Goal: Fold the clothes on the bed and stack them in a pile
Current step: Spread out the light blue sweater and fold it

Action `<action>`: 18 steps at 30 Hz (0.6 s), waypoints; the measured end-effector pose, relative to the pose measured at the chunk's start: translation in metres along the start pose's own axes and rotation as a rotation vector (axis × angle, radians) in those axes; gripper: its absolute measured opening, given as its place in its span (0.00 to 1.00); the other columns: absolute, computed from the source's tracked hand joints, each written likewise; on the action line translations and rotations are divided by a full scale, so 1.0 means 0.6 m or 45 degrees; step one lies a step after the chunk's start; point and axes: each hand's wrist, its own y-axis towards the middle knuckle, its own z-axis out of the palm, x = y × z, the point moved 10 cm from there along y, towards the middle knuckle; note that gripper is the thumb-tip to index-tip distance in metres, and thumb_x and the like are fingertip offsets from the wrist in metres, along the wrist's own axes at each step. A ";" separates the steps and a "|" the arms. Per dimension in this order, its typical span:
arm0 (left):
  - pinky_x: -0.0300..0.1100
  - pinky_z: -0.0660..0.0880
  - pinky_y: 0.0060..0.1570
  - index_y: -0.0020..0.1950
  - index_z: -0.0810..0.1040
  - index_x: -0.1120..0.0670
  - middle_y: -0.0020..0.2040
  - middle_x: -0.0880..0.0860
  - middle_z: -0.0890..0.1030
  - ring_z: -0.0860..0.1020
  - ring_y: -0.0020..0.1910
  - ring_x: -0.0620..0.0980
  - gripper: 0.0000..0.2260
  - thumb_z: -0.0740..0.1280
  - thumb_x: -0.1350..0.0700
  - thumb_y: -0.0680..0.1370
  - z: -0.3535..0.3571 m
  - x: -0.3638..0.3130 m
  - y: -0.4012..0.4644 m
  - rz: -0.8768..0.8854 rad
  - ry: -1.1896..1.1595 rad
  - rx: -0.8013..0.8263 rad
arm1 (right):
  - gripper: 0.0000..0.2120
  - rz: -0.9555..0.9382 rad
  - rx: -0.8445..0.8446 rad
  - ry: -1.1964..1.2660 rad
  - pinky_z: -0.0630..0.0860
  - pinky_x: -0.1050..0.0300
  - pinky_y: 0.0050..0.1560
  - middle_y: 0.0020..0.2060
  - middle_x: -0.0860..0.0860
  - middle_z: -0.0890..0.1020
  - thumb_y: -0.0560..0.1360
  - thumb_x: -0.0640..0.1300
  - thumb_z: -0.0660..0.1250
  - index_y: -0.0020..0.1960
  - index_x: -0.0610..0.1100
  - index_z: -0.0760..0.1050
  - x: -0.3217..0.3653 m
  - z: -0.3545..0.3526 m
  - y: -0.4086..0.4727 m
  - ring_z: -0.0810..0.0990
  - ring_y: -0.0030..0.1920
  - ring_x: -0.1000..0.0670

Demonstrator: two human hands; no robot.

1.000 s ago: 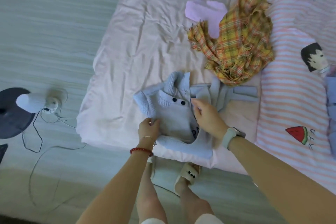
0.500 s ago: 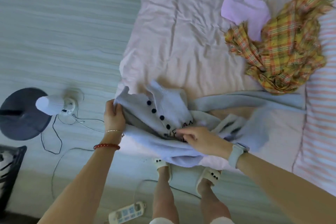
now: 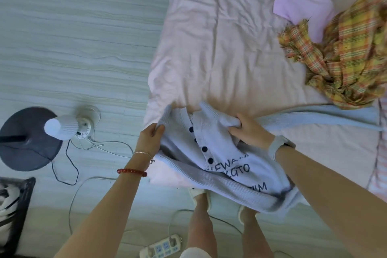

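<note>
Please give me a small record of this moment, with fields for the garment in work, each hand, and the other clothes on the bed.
garment in work: light blue knitted cardigan with dark buttons, unfolded at the bed edge
left hand: grips the cardigan's left shoulder
right hand: grips its right shoulder
other clothes: yellow plaid crumpled shirt; lilac garment partly under it
surface: pale pink bed sheet

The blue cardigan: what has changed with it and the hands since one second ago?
The blue cardigan was opened out from a bundle; its sleeve now trails right. The left hand shifted to grip its left shoulder, the right hand its right. The plaid cloth and lilac garment stayed.
</note>
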 end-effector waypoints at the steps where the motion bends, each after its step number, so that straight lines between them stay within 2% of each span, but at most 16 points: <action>1: 0.37 0.59 0.30 0.34 0.64 0.56 0.31 0.52 0.62 0.61 0.32 0.47 0.14 0.60 0.60 0.79 -0.002 -0.003 -0.013 -0.001 -0.075 0.010 | 0.07 -0.048 -0.089 0.063 0.64 0.62 0.33 0.35 0.47 0.72 0.77 0.41 0.62 0.44 0.40 0.65 0.007 -0.009 -0.024 0.69 0.35 0.50; 3: 0.42 0.61 0.37 0.37 0.68 0.61 0.35 0.54 0.65 0.63 0.36 0.48 0.11 0.59 0.61 0.80 -0.006 -0.004 -0.043 -0.004 -0.262 0.024 | 0.06 -0.146 -0.240 0.146 0.63 0.64 0.29 0.30 0.50 0.71 0.76 0.37 0.63 0.43 0.44 0.66 0.019 -0.030 -0.079 0.68 0.29 0.53; 4: 0.43 0.62 0.41 0.40 0.69 0.64 0.37 0.55 0.66 0.64 0.39 0.49 0.11 0.59 0.60 0.80 -0.008 -0.006 -0.061 0.006 -0.317 0.025 | 0.08 -0.191 -0.303 0.182 0.65 0.66 0.30 0.31 0.51 0.73 0.75 0.36 0.63 0.45 0.47 0.68 0.025 -0.042 -0.110 0.70 0.29 0.57; 5: 0.44 0.63 0.43 0.41 0.70 0.66 0.39 0.55 0.67 0.65 0.40 0.49 0.11 0.60 0.59 0.80 -0.013 -0.011 -0.079 0.031 -0.337 0.018 | 0.11 -0.240 -0.370 0.213 0.67 0.69 0.32 0.36 0.52 0.76 0.75 0.34 0.64 0.48 0.49 0.70 0.031 -0.055 -0.141 0.73 0.31 0.60; 6: 0.44 0.62 0.43 0.41 0.69 0.67 0.39 0.55 0.67 0.65 0.40 0.48 0.13 0.61 0.57 0.79 -0.018 -0.023 -0.097 0.075 -0.340 0.005 | 0.13 -0.291 -0.443 0.228 0.69 0.73 0.37 0.44 0.53 0.78 0.74 0.33 0.64 0.53 0.48 0.71 0.037 -0.072 -0.172 0.76 0.39 0.66; 7: 0.43 0.62 0.41 0.40 0.69 0.66 0.37 0.55 0.67 0.65 0.39 0.47 0.13 0.61 0.56 0.78 -0.023 -0.040 -0.116 0.130 -0.340 -0.015 | 0.14 -0.335 -0.512 0.226 0.69 0.76 0.45 0.52 0.54 0.77 0.74 0.32 0.65 0.57 0.45 0.72 0.043 -0.090 -0.200 0.73 0.49 0.70; 8: 0.41 0.62 0.38 0.37 0.68 0.63 0.35 0.54 0.66 0.64 0.36 0.45 0.13 0.61 0.56 0.77 -0.028 -0.062 -0.136 0.191 -0.332 -0.032 | 0.14 -0.364 -0.570 0.221 0.68 0.77 0.49 0.56 0.54 0.76 0.74 0.32 0.65 0.57 0.43 0.72 0.048 -0.108 -0.227 0.71 0.53 0.71; 9: 0.38 0.61 0.35 0.34 0.66 0.59 0.33 0.51 0.65 0.63 0.33 0.42 0.13 0.61 0.58 0.78 -0.033 -0.087 -0.156 0.259 -0.301 -0.054 | 0.13 -0.379 -0.623 0.225 0.69 0.76 0.46 0.53 0.54 0.78 0.73 0.32 0.65 0.54 0.46 0.72 0.050 -0.124 -0.253 0.73 0.51 0.69; 10: 0.35 0.61 0.32 0.32 0.64 0.55 0.31 0.48 0.63 0.62 0.30 0.39 0.15 0.61 0.60 0.79 -0.037 -0.113 -0.176 0.330 -0.250 -0.089 | 0.14 -0.372 -0.680 0.225 0.69 0.73 0.38 0.44 0.54 0.80 0.73 0.33 0.66 0.49 0.51 0.70 0.049 -0.141 -0.277 0.76 0.42 0.66; 12: 0.31 0.60 0.29 0.32 0.62 0.52 0.30 0.48 0.62 0.62 0.27 0.39 0.17 0.60 0.62 0.80 -0.045 -0.171 -0.218 0.473 -0.170 -0.146 | 0.17 -0.354 -0.786 0.179 0.64 0.68 0.27 0.28 0.57 0.72 0.73 0.36 0.67 0.41 0.55 0.63 0.050 -0.175 -0.321 0.73 0.29 0.60; 14: 0.31 0.61 0.30 0.32 0.63 0.53 0.30 0.49 0.63 0.61 0.29 0.41 0.15 0.61 0.59 0.79 -0.045 -0.224 -0.266 0.593 -0.131 -0.144 | 0.14 -0.372 -0.843 0.076 0.61 0.65 0.26 0.25 0.56 0.68 0.74 0.40 0.68 0.42 0.53 0.64 0.060 -0.201 -0.368 0.71 0.26 0.57; 16: 0.30 0.62 0.31 0.33 0.67 0.54 0.29 0.44 0.67 0.63 0.30 0.40 0.12 0.60 0.56 0.77 -0.042 -0.271 -0.325 0.726 -0.128 -0.118 | 0.08 -0.412 -0.883 0.008 0.61 0.63 0.28 0.26 0.57 0.69 0.73 0.42 0.69 0.47 0.43 0.71 0.072 -0.218 -0.424 0.69 0.26 0.57; 18: 0.27 0.63 0.31 0.33 0.67 0.47 0.26 0.39 0.70 0.67 0.29 0.35 0.14 0.61 0.59 0.77 -0.048 -0.308 -0.391 0.865 -0.150 -0.135 | 0.10 -0.491 -0.975 0.036 0.65 0.66 0.29 0.26 0.59 0.69 0.72 0.42 0.70 0.48 0.37 0.74 0.077 -0.239 -0.492 0.70 0.27 0.58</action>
